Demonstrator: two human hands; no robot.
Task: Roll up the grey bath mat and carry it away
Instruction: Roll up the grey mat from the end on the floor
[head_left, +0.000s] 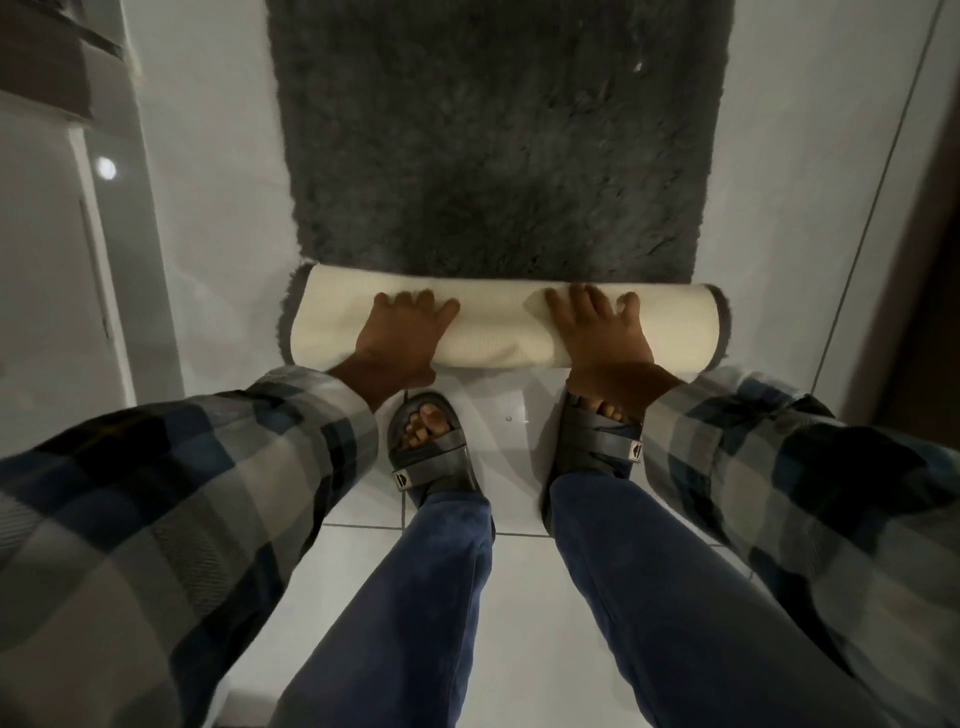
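Left hand (405, 332), fingers spread, palm flat on the rolled part w/ cream backing (506, 325), centre-left of frame. Fluffy dark grey rectangular bath mat (498, 140) lies flat on the white tiled floor (519, 597), upper centre, running out the top edge; most of it is unrolled yet. Right hand (602, 332), centre-right, also splayed & pressing on the roll, gripping nothing. Risks, my guess: uneven push btw hands → roll goes skewed/coned; loose pressure → roll springs open; glossy tiles → mat slides instead of rolling. Roll sits directly under both palms, just beyond the grey slide sandals (431, 447).
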